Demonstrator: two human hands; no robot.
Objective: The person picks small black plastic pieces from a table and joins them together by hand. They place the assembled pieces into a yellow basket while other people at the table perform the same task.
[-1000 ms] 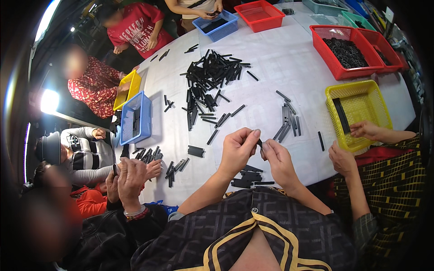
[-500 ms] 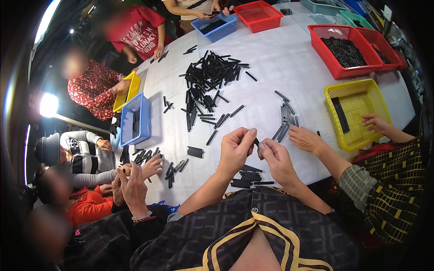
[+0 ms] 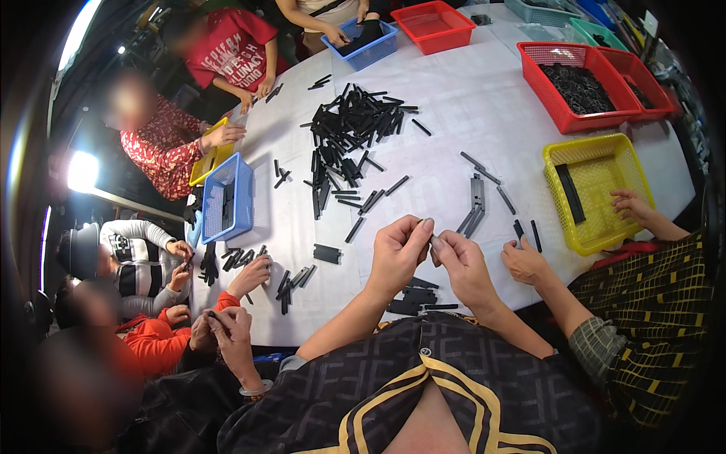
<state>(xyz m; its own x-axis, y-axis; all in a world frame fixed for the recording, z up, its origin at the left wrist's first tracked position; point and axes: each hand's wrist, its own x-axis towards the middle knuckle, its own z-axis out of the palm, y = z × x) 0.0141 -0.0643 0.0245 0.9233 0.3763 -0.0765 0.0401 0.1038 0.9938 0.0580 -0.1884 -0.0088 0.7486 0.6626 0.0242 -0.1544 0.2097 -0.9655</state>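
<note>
Pinching one mostly hidden dark piece, two hands meet between two yellow baskets.

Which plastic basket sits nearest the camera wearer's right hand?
The yellow rectangular plastic basket at right, with a co-worker's hand over it. It is closer to the wearer's right hand than the red plastic baskets beyond it; the other yellow basket sits far left.

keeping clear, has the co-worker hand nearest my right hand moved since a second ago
Yes: the co-worker's hand has moved left, away from the right-hand yellow basket.
</note>
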